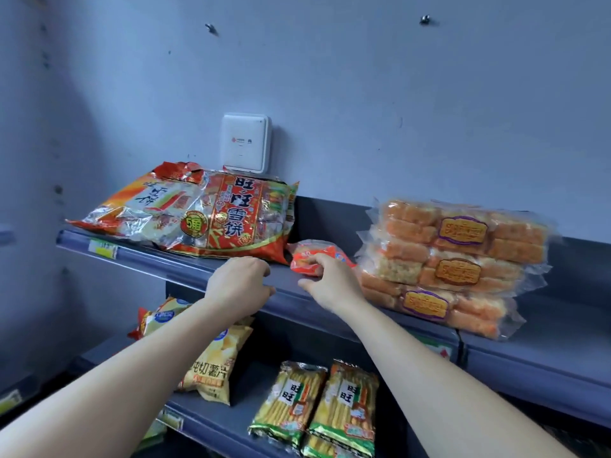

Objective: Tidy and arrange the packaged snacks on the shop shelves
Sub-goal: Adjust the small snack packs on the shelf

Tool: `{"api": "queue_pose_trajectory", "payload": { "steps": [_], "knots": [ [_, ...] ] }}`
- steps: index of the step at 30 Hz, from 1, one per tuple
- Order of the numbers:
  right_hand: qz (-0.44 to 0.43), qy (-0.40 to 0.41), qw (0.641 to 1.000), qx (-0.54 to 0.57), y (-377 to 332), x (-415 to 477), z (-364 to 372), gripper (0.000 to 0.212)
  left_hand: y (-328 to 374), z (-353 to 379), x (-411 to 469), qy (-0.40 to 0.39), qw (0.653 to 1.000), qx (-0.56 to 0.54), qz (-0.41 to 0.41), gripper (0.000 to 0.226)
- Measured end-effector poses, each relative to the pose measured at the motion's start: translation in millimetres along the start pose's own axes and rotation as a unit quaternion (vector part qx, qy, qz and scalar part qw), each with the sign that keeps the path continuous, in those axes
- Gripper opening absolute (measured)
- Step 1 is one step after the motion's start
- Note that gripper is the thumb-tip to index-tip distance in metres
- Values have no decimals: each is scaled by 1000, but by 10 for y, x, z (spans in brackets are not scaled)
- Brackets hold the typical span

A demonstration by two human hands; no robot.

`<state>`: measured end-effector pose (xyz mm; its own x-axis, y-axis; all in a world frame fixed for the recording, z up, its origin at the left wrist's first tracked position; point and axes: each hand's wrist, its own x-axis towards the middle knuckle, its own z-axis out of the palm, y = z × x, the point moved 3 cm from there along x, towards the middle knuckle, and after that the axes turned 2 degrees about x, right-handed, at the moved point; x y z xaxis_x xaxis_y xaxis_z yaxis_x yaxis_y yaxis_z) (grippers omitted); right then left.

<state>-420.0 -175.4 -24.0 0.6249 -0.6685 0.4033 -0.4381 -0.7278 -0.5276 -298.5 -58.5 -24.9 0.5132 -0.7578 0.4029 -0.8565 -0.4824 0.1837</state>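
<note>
A pale blue-grey wall [363, 94] carries a white box [246, 143]; two screws [211, 28] sit high above the box, and dark grey shelves [545, 342] run below it.

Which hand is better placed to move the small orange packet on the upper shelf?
Right. The right hand curls its fingers over the small orange packet; the left hand sits at the shelf edge before the big red bag, off the packet.
</note>
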Motion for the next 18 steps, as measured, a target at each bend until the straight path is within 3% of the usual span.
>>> {"api": "queue_pose_trajectory", "payload": {
  "steps": [6,8,10,11,15,18],
  "knots": [
    [46,-14,994,-98,-47,539,345,61,-449,72,422,-13,1000,3,25,46],
    [74,-14,990,-122,-14,644,464,53,-556,116,521,-16,999,-2,34,46],
    [86,11,986,-139,8,717,536,26,-637,177,598,-20,999,-5,41,45],
    [83,36,987,-130,4,734,537,9,-666,208,630,-21,999,-4,44,44],
    [48,229,972,31,-51,712,411,19,-668,240,716,9,998,-32,49,32],
    [-19,307,944,116,-195,573,417,18,-585,204,766,29,990,-126,51,33]
  ]
}}
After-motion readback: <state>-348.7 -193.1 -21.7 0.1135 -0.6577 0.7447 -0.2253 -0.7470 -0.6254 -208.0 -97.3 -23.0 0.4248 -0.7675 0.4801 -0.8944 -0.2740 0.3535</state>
